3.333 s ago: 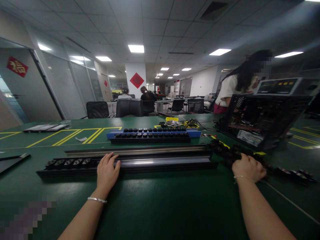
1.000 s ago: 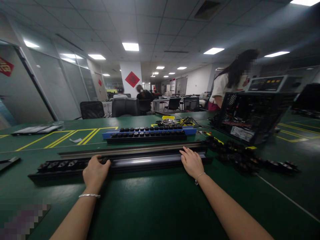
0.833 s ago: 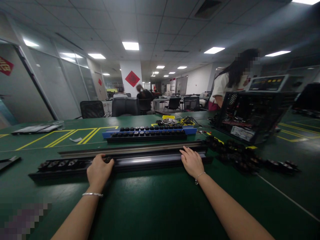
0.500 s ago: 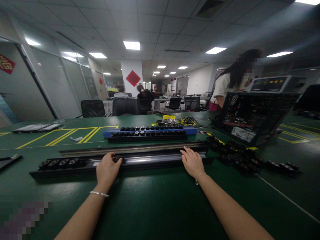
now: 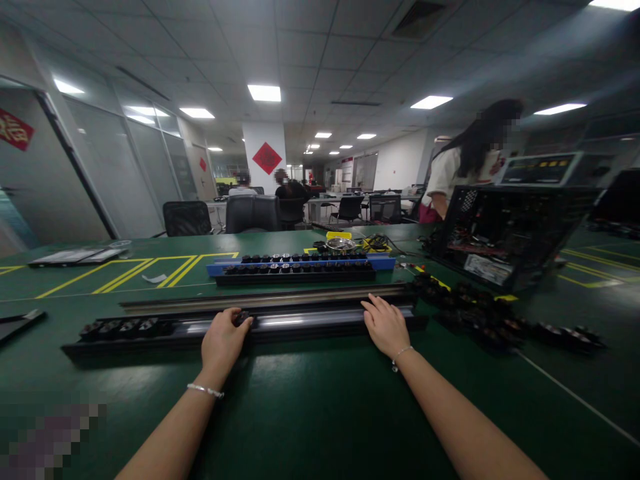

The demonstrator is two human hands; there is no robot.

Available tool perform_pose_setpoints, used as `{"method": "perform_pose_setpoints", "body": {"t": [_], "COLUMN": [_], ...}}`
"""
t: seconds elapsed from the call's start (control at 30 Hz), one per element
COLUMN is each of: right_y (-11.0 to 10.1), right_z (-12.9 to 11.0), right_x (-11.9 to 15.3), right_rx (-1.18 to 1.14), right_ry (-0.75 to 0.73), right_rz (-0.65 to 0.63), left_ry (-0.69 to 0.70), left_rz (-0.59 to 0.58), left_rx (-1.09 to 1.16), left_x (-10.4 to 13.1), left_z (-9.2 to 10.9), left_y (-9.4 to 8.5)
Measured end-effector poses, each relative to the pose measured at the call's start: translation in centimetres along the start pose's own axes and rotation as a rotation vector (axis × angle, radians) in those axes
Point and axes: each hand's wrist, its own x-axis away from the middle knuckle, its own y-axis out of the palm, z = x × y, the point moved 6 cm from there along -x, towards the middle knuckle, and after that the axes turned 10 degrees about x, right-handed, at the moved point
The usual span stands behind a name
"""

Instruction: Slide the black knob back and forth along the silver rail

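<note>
A long black channel rail [image 5: 310, 321] with a shiny inner strip lies across the table in front of me. My left hand [image 5: 223, 340] is closed on a small black part [image 5: 244, 318] in the channel; my fingers partly hide it. Several black modules with silver faces [image 5: 120, 327] sit in the rail's left end. My right hand [image 5: 387, 327] rests across the rail's right end, fingers stretched out, its palm side hidden. Just behind lies a second long black rail [image 5: 190, 303].
Further back, a blue strip [image 5: 385, 263] lies beside rows of black parts [image 5: 295, 268]. Loose black parts [image 5: 480, 313] are heaped on the right, before an open computer case [image 5: 520, 227]. A round metal dish [image 5: 340, 244] stands behind. A person [image 5: 445, 173] stands beyond the case.
My left hand has slid a little to the right along the rail, with the small black part at its fingertips. My right hand stays almost where it was.
</note>
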Motion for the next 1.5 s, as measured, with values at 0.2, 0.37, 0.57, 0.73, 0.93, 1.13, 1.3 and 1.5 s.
{"method": "perform_pose_setpoints", "body": {"t": [0.2,0.37,0.57,0.73,0.93,1.13,1.3,1.5], "right_y": [-0.1,-0.1,0.2,0.1,-0.2,-1.5,-2.7,-2.6], "right_z": [0.0,0.1,0.2,0.1,-0.1,-4.1,-10.6,-17.7], "right_x": [0.0,0.0,-0.1,-0.1,-0.1,-0.3,-0.8,-1.4], "right_rx": [-0.004,0.002,-0.002,-0.008,-0.04,-0.183,-0.393,-0.567], "right_ry": [-0.004,0.0,0.004,0.005,0.015,-0.107,-0.201,-0.225], "right_rz": [0.006,0.003,-0.005,0.002,0.03,0.075,0.018,-0.082], "left_ry": [0.025,0.027,0.069,0.086,0.072,0.097,0.128,0.196], "left_rz": [0.006,-0.012,-0.082,-0.117,-0.158,-0.171,-0.212,-0.219], "left_rx": [0.023,0.051,0.082,0.104,0.147,0.141,0.145,0.214], "left_x": [-0.2,-0.4,0.2,0.8,1.0,1.2,1.1,1.4], "left_z": [-0.2,-0.5,0.9,1.7,2.1,2.4,2.0,2.2], "left_y": [-0.1,0.1,1.0,1.4,1.3,1.4,2.3,2.5]}}
